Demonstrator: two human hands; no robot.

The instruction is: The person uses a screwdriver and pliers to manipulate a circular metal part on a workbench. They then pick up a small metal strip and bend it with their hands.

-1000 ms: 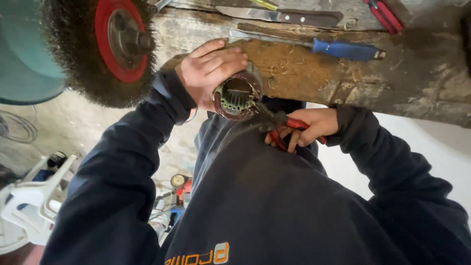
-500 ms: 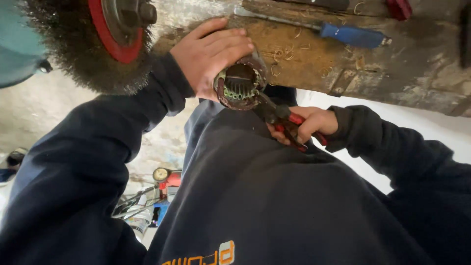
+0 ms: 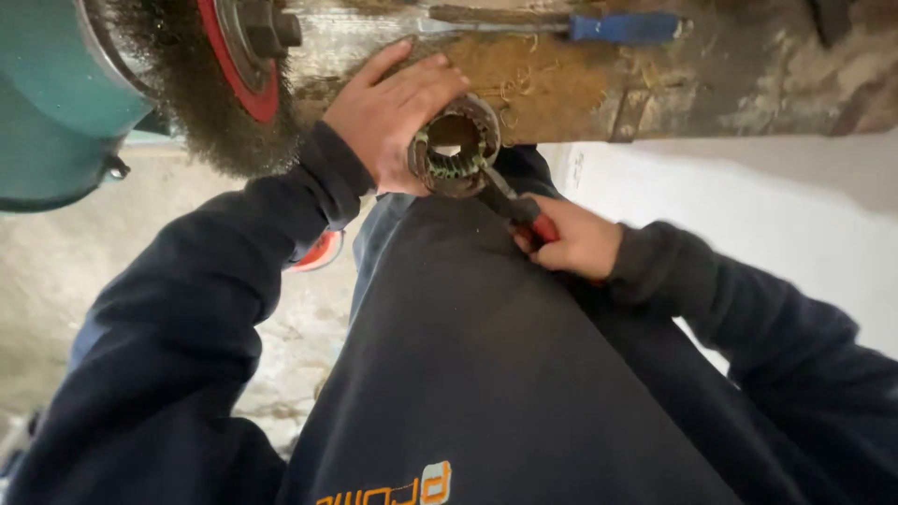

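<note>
While left hand (image 3: 393, 112) grips stator (image 3: 456, 147) (pliers (image 3: 510, 206) bite).

A worn, grimy wooden bench (image 3: 711, 84) ran across the top, littered with shavings. A blue-handled tool (image 3: 625, 26) lay on it. Left stood a teal machine (image 3: 47, 93) with a wire brush wheel (image 3: 201, 89). A pale wall (image 3: 748, 206) showed right; a dusty concrete floor (image 3: 56, 281) lay below.

Soft, even daylight fills the scene, brightest on the pale white wall (image 3: 748, 215) at the right. The dark navy sweatshirt (image 3: 486, 374) reads as a flat, shadowed mass. The bristly wire brush wheel (image 3: 201, 93) looks slightly soft, and the edges show wide-angle stretching. No harsh glare.
</note>
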